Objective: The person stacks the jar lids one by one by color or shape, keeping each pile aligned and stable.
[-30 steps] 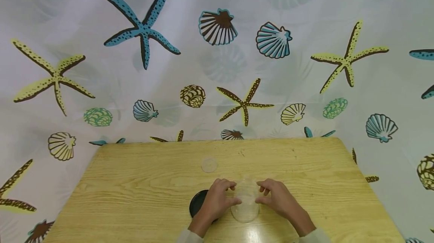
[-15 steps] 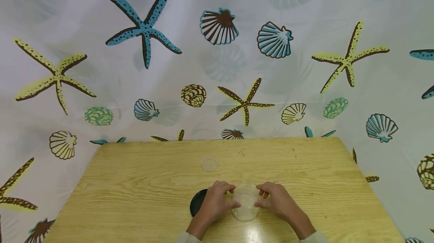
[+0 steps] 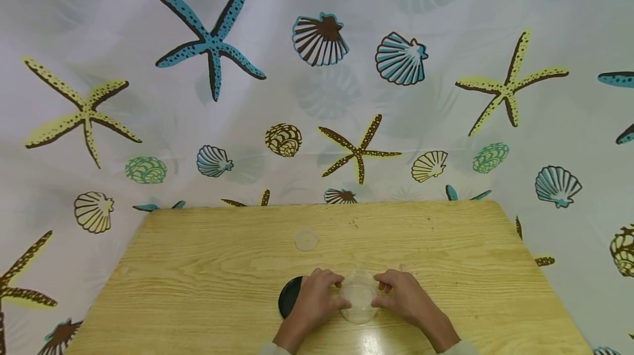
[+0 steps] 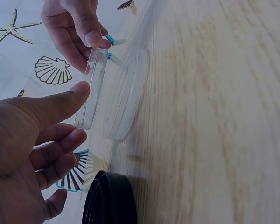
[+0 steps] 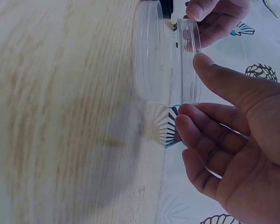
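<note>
Between my two hands is a shallow clear round dish [image 4: 92, 91], pinched at opposite sides by thumb and fingertips. My left hand [image 3: 319, 298] grips its left edge; my right hand [image 3: 405, 295] grips its right edge. Beneath it, a wider clear round dish [image 4: 129, 93] rests on the table, and the right wrist view [image 5: 252, 126] of my right hand shows a narrow gap between the two dishes. Close beside my left hand lies a black round shallow dish or lid [image 3: 289, 297], partly hidden by that hand in the head view.
Farther back on the wooden table [image 3: 208, 267] lies a small clear disc [image 3: 306, 240]. A white cloth [image 3: 376, 107] printed with starfish and shells hangs behind the table and along both sides.
Both hands have come slightly down and toward me with the clear dish, which now overlaps the wider dish more in the head view. The black piece and small disc have stayed put.
</note>
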{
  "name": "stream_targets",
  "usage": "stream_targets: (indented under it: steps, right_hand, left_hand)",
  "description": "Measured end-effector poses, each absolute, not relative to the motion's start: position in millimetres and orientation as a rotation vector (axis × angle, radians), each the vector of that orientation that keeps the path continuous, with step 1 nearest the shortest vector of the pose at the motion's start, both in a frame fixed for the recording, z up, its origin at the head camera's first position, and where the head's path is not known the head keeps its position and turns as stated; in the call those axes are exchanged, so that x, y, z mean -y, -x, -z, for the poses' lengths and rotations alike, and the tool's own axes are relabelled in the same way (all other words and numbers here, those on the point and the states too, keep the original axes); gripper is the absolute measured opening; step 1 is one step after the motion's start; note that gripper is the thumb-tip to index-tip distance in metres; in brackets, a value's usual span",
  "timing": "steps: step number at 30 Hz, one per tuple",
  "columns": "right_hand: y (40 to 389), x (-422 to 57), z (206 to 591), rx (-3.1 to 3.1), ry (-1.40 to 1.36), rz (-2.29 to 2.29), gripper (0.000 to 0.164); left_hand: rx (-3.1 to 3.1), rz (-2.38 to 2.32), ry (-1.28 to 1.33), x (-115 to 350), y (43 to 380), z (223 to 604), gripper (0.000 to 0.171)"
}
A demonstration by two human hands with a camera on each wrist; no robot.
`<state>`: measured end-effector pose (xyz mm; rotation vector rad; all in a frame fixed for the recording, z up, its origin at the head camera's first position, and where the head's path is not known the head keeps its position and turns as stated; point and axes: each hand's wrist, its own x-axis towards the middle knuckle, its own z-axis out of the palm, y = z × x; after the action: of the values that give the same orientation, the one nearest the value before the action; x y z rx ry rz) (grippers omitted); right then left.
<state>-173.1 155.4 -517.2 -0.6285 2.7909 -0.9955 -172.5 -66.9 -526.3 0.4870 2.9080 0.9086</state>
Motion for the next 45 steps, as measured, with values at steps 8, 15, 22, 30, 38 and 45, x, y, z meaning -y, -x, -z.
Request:
stream_targets:
  steps: [8, 15, 22, 30, 38, 45]
  right_hand:
    - [172.1, -155.6, 517.8, -2.793, 0.649, 0.957, 0.048]
    - [170.2, -154.8, 520.1, -2.769, 0.63, 0.935, 0.049]
    - [170.2, -154.4, 524.9, -2.808, 0.644, 0.906, 0.05]
    - [169.9, -153.2, 527.0, -2.824, 0.667, 0.889, 0.05]
    - [170.6, -152.5, 527.3, -2.852, 0.692, 0.865, 0.049]
    - [168.1, -153.1, 526.3, -2.826, 0.661, 0.884, 0.051]
  left_hand:
    - [-2.939, -0.841, -0.503, 64.9, 171.0, 527.9, 0.042]
    - [-2.969, -0.775, -0.55, 65.3, 170.0, 529.5, 0.04]
    - [-2.988, -0.73, -0.542, 64.6, 169.8, 532.1, 0.042]
    - [-3.021, -0.675, -0.563, 65.4, 167.4, 534.7, 0.046]
    - [-3.04, -0.672, -0.577, 65.8, 167.6, 535.0, 0.046]
    - [-3.047, -0.674, -0.577, 66.2, 166.5, 535.6, 0.048]
